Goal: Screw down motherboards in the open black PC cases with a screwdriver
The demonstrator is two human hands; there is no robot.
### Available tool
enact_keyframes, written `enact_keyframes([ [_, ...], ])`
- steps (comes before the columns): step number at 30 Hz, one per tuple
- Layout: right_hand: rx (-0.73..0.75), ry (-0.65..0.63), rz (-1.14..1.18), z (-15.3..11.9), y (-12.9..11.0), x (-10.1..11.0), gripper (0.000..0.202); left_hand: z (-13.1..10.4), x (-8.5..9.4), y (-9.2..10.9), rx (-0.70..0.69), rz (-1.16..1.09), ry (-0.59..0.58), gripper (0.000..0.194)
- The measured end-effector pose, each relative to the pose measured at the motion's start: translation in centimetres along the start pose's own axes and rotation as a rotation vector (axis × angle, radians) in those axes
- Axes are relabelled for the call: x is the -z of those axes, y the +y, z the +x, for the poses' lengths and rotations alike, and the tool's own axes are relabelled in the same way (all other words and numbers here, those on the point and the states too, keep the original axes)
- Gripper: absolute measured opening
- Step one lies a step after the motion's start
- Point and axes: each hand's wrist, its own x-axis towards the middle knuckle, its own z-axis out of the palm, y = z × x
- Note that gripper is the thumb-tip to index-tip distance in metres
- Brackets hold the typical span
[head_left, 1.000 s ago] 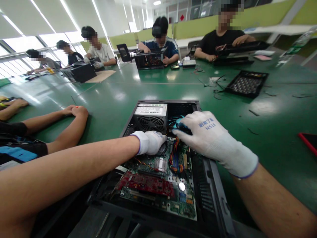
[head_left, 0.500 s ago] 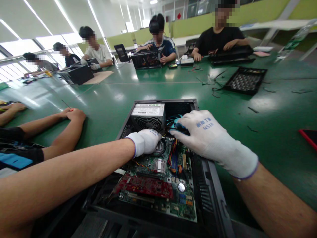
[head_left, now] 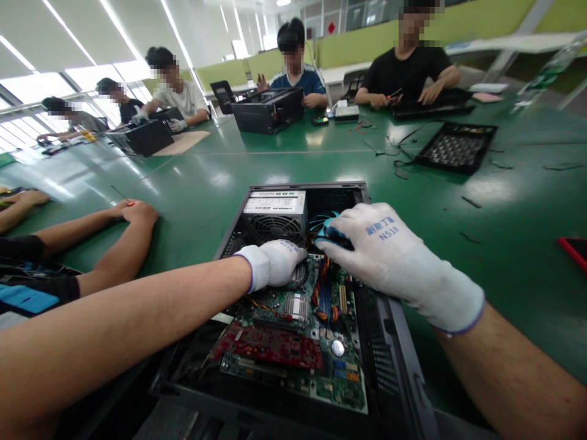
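An open black computer case (head_left: 398,342) lies before me, with a silver power supply (head_left: 275,211) at its far left and a green motherboard (head_left: 298,305) inside. A red card (head_left: 275,345) sits across the board's near part. My left hand (head_left: 279,263), in a white glove, is closed over the board's far part beside dark cables; what its fingertips grip is hidden. My right hand (head_left: 371,241), also gloved, has its thumb and fingers round a blue-bladed fan (head_left: 323,225) with a dark frame, to the right of the power supply.
Another person's hands (head_left: 137,211) hold a thin tool at the left. Across the green table (head_left: 206,183) people work at black cases (head_left: 270,110). A black perforated panel (head_left: 454,146) and loose black strips lie at the far right, a red-edged object (head_left: 573,253) nearer.
My left hand has shifted slightly right; my right hand stays at the fan. Across the table, a person has turned a black case and raised one hand.
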Motion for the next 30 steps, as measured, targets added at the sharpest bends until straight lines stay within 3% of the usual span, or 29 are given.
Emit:
enact_keyframes([
  [8,-0.004,0.002,0.002,0.15,-0.02,-0.22,0.04,-0.15,0.4,-0.18,0.103,0.021,-0.048,0.041],
  [30,-0.003,0.017,-0.004,0.07,0.16,-0.47,0.042,-0.05,0.33,-0.08,0.068,0.049,-0.013,0.037],
])
